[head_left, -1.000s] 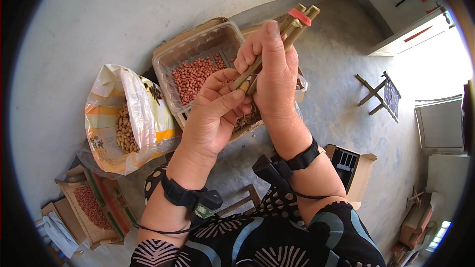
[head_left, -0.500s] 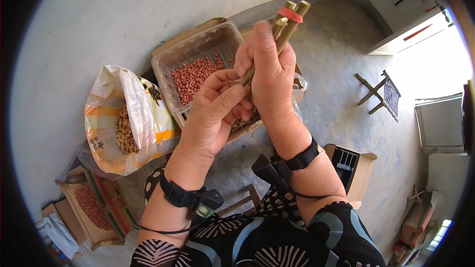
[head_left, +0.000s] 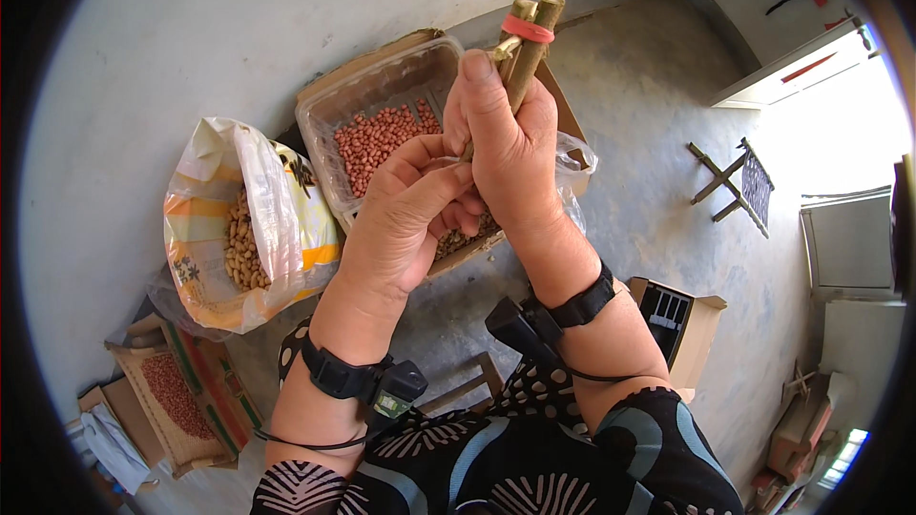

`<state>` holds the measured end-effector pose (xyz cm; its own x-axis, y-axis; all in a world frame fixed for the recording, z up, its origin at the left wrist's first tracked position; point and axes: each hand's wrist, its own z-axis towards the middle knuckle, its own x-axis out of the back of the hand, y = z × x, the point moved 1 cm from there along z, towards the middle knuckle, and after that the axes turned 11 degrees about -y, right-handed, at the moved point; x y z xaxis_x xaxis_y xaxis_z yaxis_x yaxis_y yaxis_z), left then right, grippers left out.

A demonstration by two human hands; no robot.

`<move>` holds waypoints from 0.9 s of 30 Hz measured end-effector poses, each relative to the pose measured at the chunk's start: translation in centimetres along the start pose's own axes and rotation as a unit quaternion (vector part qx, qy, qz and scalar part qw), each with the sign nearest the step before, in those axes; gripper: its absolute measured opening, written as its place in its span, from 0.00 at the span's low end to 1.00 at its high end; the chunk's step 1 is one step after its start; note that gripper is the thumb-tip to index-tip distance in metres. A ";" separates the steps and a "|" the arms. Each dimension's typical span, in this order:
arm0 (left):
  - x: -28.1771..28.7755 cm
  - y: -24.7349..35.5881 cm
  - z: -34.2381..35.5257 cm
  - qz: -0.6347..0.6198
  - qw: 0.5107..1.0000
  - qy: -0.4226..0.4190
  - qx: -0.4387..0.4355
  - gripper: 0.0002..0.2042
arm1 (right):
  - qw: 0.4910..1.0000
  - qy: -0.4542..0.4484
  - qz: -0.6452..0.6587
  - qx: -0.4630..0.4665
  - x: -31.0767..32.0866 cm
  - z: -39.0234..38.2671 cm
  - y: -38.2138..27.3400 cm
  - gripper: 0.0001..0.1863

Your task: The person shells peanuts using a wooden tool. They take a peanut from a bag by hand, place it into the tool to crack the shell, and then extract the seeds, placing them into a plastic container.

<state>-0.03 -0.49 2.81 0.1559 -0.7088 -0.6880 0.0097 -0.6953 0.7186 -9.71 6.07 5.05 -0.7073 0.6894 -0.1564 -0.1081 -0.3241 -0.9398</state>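
My right hand (head_left: 512, 148) is wrapped around a pair of wooden sticks (head_left: 527, 67), its thumb lying along them. A red band (head_left: 528, 30) binds the sticks near their upper ends. Close beside it, the fingers of my left hand (head_left: 401, 215) are pinched together at the sticks' lower end; whatever they hold is hidden. Beneath both hands sits a clear plastic tub (head_left: 313, 126) with red-skinned peanut kernels (head_left: 374, 148) in it. Part of a cardboard box holding peanut shells (head_left: 468, 239) shows below my fingers.
Left of the tub, an open plastic bag (head_left: 286, 219) contains unshelled peanuts (head_left: 245, 250). More red kernels (head_left: 179, 396) lie in a carton at lower left. An open box with black contents (head_left: 663, 317) is right of my forearm. A folding stool (head_left: 735, 181) stands farther right.
Both hands and the sticks have shifted slightly left, and the sticks stand a little more upright. A small brownish piece seen at my left fingertips is now hidden.
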 end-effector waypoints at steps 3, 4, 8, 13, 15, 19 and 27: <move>0.1 0.1 -0.1 0.000 1.000 0.001 0.004 0.13 | 1.000 -0.005 0.006 -0.014 -0.2 0.0 -0.2 0.24; 0.1 0.1 -0.1 -0.002 1.000 0.000 0.008 0.13 | 1.000 0.000 0.002 -0.017 -0.3 0.0 -0.2 0.24; 0.1 0.1 -0.4 0.004 1.000 0.006 0.007 0.13 | 0.997 0.014 0.059 -0.046 0.1 0.1 -0.4 0.25; 0.0 0.2 -0.6 -0.023 1.000 -0.005 0.017 0.13 | 0.991 0.016 0.117 -0.067 0.4 0.1 -0.3 0.24; -0.5 0.4 -0.7 -0.022 1.000 -0.002 0.016 0.13 | 0.987 0.030 0.138 -0.080 0.6 0.1 -0.3 0.24; -0.4 -0.2 -0.7 -0.014 1.000 -0.015 0.007 0.11 | 0.961 0.061 0.249 -0.107 0.8 0.3 -0.2 0.23; -0.3 -0.5 -1.2 -0.065 0.997 -0.034 0.037 0.11 | 0.980 0.050 0.187 -0.053 0.5 -0.3 -0.8 0.23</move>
<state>1.10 0.18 2.75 0.0906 -0.6171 -0.7817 -0.0474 -0.7867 0.6155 -9.77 6.92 5.66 -0.6106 0.5975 -0.5198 0.2227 -0.5004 -0.8367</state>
